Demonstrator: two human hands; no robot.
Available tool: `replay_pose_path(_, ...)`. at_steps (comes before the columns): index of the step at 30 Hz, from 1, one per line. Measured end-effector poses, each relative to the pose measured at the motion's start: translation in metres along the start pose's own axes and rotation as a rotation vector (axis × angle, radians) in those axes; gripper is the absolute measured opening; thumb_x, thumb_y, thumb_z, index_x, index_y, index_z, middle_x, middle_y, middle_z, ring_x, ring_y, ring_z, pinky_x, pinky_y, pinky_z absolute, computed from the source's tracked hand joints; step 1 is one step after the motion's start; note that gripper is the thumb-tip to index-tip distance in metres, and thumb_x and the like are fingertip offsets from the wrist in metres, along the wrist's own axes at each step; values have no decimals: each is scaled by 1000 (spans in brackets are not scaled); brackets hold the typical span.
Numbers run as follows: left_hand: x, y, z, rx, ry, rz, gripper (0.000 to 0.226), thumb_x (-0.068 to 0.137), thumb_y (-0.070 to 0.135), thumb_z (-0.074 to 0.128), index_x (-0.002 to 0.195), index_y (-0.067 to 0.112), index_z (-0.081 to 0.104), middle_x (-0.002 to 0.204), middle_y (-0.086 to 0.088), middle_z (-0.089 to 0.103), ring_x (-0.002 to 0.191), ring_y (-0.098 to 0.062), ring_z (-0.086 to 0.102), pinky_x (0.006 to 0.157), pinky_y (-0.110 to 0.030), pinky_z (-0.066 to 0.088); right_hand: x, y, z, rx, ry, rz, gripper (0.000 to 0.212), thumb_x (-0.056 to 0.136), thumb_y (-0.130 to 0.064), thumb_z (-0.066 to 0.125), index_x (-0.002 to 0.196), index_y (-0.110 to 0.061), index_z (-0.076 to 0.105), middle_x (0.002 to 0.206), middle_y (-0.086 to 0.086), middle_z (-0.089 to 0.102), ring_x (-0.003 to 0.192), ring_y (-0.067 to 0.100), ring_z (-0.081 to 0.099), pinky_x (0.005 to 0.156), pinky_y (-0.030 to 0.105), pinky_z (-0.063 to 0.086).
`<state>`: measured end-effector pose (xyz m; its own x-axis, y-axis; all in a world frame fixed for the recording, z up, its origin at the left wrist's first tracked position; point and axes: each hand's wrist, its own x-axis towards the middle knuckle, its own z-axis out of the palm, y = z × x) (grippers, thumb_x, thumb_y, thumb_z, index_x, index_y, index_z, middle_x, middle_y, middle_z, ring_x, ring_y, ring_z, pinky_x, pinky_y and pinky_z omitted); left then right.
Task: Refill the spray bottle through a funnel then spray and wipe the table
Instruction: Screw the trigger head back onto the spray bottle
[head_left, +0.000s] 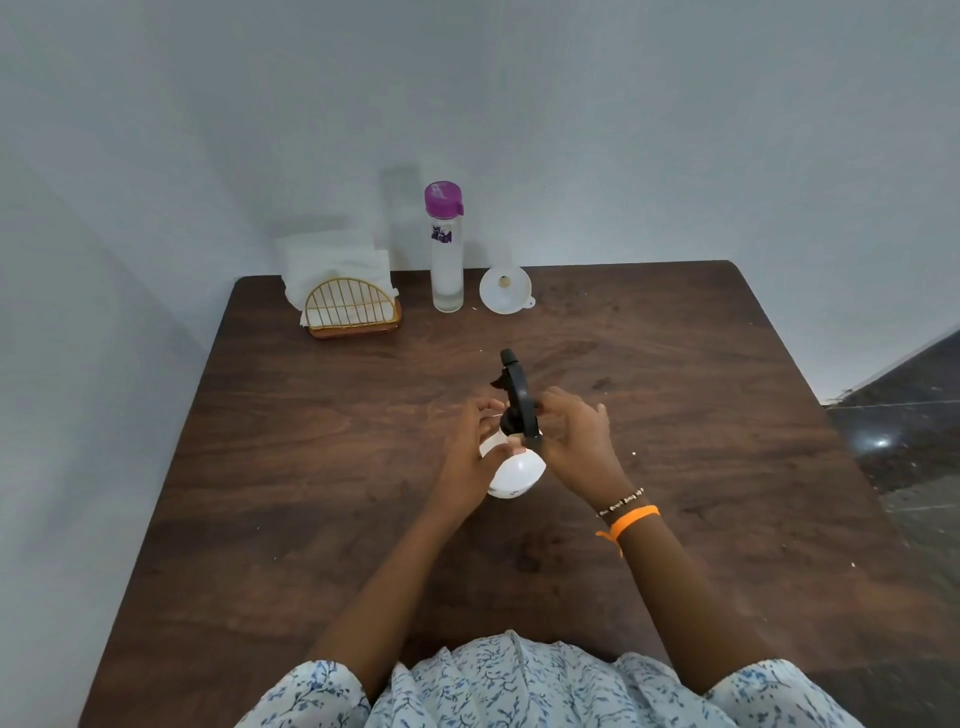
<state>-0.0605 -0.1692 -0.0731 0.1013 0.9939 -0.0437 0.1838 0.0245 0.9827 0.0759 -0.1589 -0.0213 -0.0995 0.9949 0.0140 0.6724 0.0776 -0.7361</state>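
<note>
The white spray bottle (514, 475) is being steadied by the left hand (475, 452) while its black trigger head (517, 397) is being gripped by the right hand (574, 441); it is best kept upright during unscrewing.

White spray bottle (514, 475) w/ black trigger head (517, 397), mid-table; white funnel (505, 290) at rear

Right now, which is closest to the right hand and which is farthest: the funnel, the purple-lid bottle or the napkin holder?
From the right hand:
1. Funnel, straight ahead at the table's far edge.
2. Purple-lid bottle, just left of the funnel.
3. Napkin holder, farthest, far-left corner.
</note>
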Motion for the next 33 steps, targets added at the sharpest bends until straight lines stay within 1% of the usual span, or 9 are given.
replay_pose_path(3,-1,-4,0,41,14,42,49,70,46,56,113,25,44,118,4,57,112,-12,56,96,-28,46,-5,2,1,27,2,32,20,77,-31,71,96,-28,65,93,-19,59,105,8,43,107,62,-5)
replay_pose_path(5,-2,-6,-1,56,22,84,47,76,42,54,119,26,44,118,10,57,111,-5,55,97,-24,45,-7,-3,4,-41,44,5,19,76,-32,70,94,-26,64,95,-15,61,108,12,44,107,62,-7)
replay_pose_path(9,-4,-4,1,125,43,169,41,87,25,54,122,42,41,119,18,56,110,5,53,92,-9,39,-7,-7,16,-112,183,52,23,70,-36,74,79,-21,58,80,-15,55,91,10,45,111,58,10)
replay_pose_path(13,-3,-12,0,163,56,167,38,86,36,47,124,31,49,120,10,60,110,1,55,95,-23,44,-3,-6,26,-44,242,72,40,62,-43,77,70,-23,44,75,-14,48,78,12,46,94,54,36)
replay_pose_path(18,0,-17,1,172,74,122,53,81,44,43,122,13,57,117,-1,64,109,-16,59,96,-36,46,-5,1,26,-3,189,0,45,62,-61,62,82,-23,49,86,-14,49,88,13,42,91,34,32)
replay_pose_path(21,1,-16,0,187,55,119,59,77,43,44,124,10,56,120,-4,63,109,-12,57,97,-22,42,-3,12,25,105,73,-90,30,75,-33,60,103,-22,63,102,-7,57,101,24,48,88,15,28)
replay_pose_path(25,0,-14,-2,206,48,150,54,76,40,46,124,16,55,111,12,59,100,4,54,87,-8,41,0,16,23,73,149,-29,25,69,-25,72,92,-22,64,94,-9,59,90,17,47,85,40,42)
replay_pose_path(29,0,-12,-2,225,30,168,39,83,41,45,120,30,51,107,21,59,99,6,56,87,-19,46,4,8,25,179,186,124,40,54,-35,82,82,-22,56,80,-19,57,86,7,50,83,42,46)
replay_pose_path(33,1,-10,-5,245,38,187,33,84,41,43,116,40,50,108,19,61,100,0,58,86,-19,47,-2,15,21,162,33,9,44,62,-48,72,100,-30,59,97,-18,55,100,14,48,91,36,38)
